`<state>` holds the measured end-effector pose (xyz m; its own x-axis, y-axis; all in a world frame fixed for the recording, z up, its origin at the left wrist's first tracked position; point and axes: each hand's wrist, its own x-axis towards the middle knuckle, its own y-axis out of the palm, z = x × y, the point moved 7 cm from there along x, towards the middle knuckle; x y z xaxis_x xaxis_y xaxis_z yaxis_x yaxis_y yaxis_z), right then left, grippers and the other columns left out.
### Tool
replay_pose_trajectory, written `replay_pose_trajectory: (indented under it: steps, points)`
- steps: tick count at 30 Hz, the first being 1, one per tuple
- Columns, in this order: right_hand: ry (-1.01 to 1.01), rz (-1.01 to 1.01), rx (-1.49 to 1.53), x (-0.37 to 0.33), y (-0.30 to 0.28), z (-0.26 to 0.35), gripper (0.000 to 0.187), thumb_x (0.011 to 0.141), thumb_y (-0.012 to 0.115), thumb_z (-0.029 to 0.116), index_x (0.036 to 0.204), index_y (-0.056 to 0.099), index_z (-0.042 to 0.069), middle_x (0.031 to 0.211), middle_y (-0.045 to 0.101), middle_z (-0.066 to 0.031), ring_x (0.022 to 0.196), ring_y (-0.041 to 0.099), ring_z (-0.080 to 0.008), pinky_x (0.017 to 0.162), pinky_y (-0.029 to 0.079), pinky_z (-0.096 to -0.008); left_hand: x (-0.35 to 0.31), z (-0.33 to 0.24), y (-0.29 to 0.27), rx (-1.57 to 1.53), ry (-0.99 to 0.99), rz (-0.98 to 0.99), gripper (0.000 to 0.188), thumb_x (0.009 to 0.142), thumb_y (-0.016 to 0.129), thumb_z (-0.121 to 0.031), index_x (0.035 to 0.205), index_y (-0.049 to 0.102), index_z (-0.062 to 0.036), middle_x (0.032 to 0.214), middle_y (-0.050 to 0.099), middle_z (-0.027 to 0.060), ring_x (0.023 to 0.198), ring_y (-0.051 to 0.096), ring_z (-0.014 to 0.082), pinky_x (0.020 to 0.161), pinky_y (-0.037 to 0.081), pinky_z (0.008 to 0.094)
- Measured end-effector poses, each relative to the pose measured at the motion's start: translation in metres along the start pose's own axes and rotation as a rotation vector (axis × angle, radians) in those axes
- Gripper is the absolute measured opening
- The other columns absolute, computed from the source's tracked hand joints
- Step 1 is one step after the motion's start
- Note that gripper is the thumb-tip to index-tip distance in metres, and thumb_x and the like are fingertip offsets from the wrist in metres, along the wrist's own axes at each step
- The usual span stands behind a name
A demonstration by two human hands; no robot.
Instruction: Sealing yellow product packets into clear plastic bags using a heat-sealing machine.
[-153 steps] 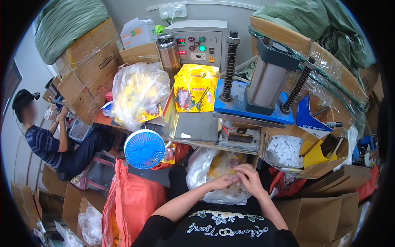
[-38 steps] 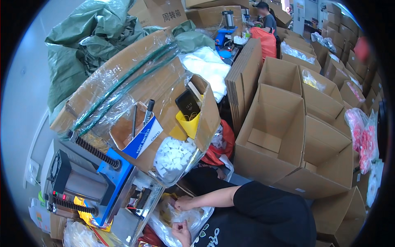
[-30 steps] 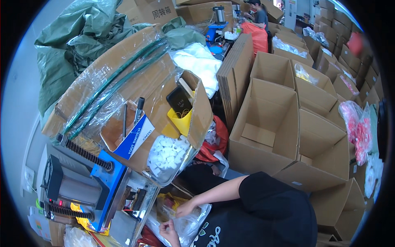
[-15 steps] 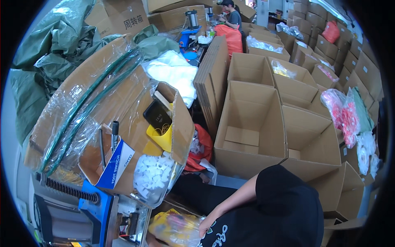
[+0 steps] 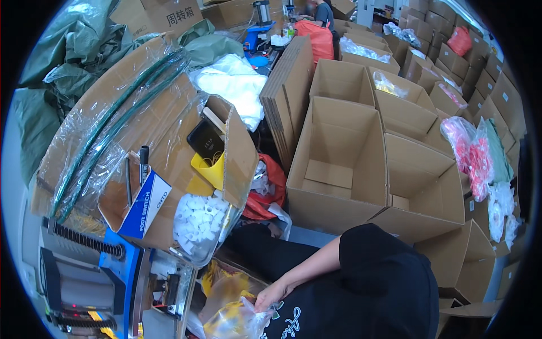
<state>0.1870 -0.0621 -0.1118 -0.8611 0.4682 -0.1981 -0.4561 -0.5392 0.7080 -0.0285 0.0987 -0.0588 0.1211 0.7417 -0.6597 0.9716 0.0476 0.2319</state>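
My right hand (image 5: pixel 271 296) is closed on the gathered edge of a clear plastic bag (image 5: pixel 234 321) with yellow contents, low in the picture against my black shirt. Just beyond it, more yellow items in clear plastic (image 5: pixel 217 281) lie in a cardboard box, partly covered by the bag. I cannot see my left hand. Beside the box stands a blue and metal bench machine (image 5: pixel 127 282) with a black spring. Above it sits a clear tray of small white plastic pieces (image 5: pixel 197 223).
An open carton holds a phone (image 5: pixel 205 139), a yellow cup (image 5: pixel 209 169) and a blue-and-white box (image 5: pixel 145 206) with a marker. Open cardboard boxes (image 5: pixel 339 152) stand in rows at right. Flattened cardboard (image 5: pixel 288 90) leans beside them. A person (image 5: pixel 323 14) is far back.
My right hand has shifted slightly up and left, with the bag turned and lowered. The hand at the lower edge has gone from sight. The whole view has tilted a little.
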Motion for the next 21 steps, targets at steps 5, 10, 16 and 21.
replay_pose_trajectory:
  steps: [5,10,16,21]
  points:
    - [-0.068,0.217,-0.522,-0.009,0.040,0.022,0.034,0.101,0.052,0.033,0.091,0.060,0.002,0.079,0.055,0.0065,0.073,0.050,-0.0037,0.066,0.043,-0.0230,-0.044,-0.008,0.004,-0.067,-0.021,0.033,0.047,0.099,0.053,-0.026,0.136,0.045,0.0025,0.130,0.053,0.0160,0.118,0.052,0.0253,0.099,0.041,0.0385]
    - [-0.386,0.402,-0.281,-0.065,0.145,0.118,0.033,0.100,0.054,0.032,0.084,0.056,0.003,0.074,0.051,0.0060,0.070,0.047,-0.0040,0.065,0.041,-0.0243,-0.087,-0.013,0.012,-0.116,-0.042,0.070,0.045,0.100,0.052,-0.026,0.134,0.047,0.0026,0.127,0.056,0.0160,0.115,0.055,0.0248,0.096,0.043,0.0383]
    - [-0.814,0.222,-0.206,-0.204,0.177,0.216,0.023,0.098,0.058,0.025,0.087,0.060,0.004,0.077,0.057,0.0014,0.071,0.056,-0.0069,0.067,0.047,-0.0253,-0.111,-0.018,0.078,-0.092,-0.104,0.169,0.044,0.100,0.052,-0.027,0.132,0.050,0.0027,0.123,0.060,0.0160,0.111,0.058,0.0242,0.093,0.046,0.0381]
    - [-1.122,0.002,0.036,-0.337,0.142,0.289,0.024,0.097,0.057,0.026,0.104,0.063,0.004,0.096,0.067,-0.0056,0.088,0.066,-0.0150,0.083,0.053,-0.0338,-0.104,0.011,0.107,0.223,0.102,0.352,0.048,0.099,0.050,-0.028,0.136,0.045,0.0013,0.130,0.055,0.0153,0.118,0.054,0.0268,0.098,0.045,0.0407]
